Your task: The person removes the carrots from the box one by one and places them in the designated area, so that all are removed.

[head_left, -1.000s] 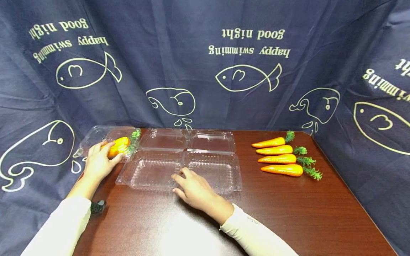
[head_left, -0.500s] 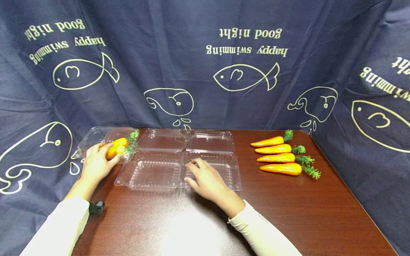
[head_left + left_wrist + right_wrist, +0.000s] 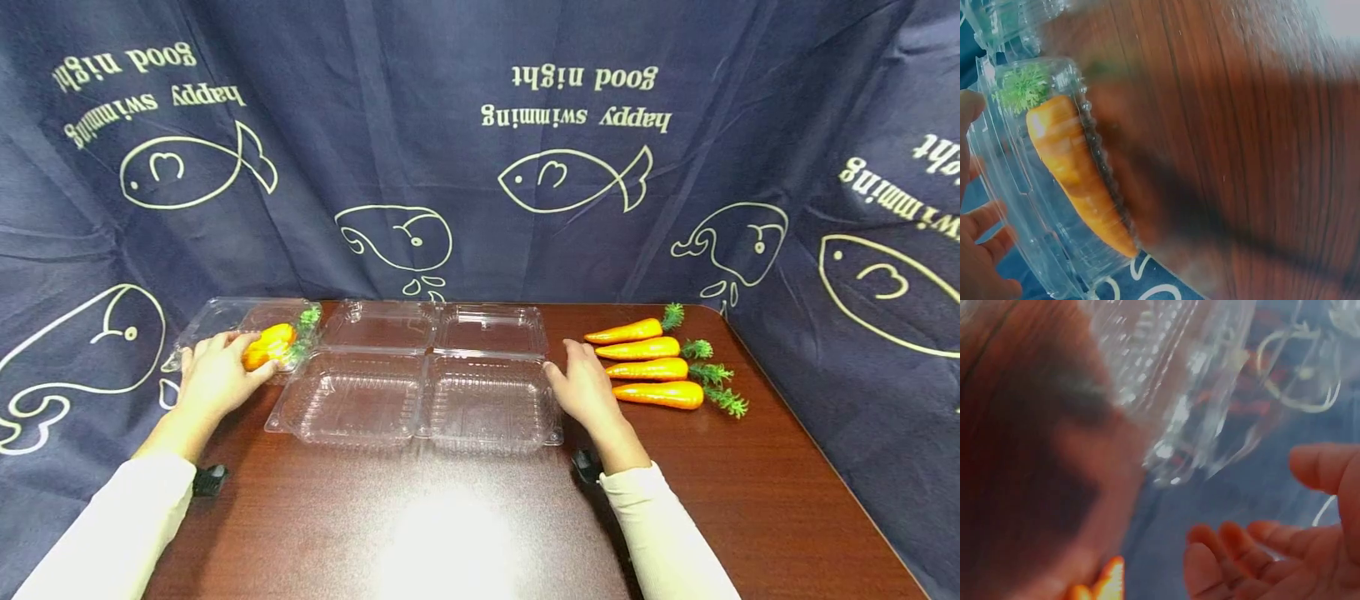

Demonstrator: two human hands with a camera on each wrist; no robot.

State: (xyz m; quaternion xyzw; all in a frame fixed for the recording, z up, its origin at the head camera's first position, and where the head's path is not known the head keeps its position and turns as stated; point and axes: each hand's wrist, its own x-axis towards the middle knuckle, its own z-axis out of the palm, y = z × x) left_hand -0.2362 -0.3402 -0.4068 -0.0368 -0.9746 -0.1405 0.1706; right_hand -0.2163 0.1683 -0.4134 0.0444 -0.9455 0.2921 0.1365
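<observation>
A clear clamshell box (image 3: 217, 317) at the back left holds orange carrots (image 3: 1079, 181) with green tops, seen through the plastic. My left hand (image 3: 213, 375) rests against it, thumb and fingers spread along its edge; in the left wrist view the fingers (image 3: 988, 228) lie at the rim. My right hand (image 3: 588, 392) is just left of a group of loose carrots (image 3: 656, 395), its fingertips right at their pointed ends. It holds nothing; its fingers (image 3: 1229, 550) are loosely bent and apart from the thumb in the right wrist view.
Two clear clamshell containers, left (image 3: 356, 396) and right (image 3: 491, 404), stand side by side in the middle with lids laid back. The carrots at the right lie stacked in a row on the brown table (image 3: 750, 500). A blue printed cloth (image 3: 420, 125) rises behind and at both sides.
My right hand has moved right, from the front of the open containers to the loose carrots. My left hand and the carrot box have shifted slightly left.
</observation>
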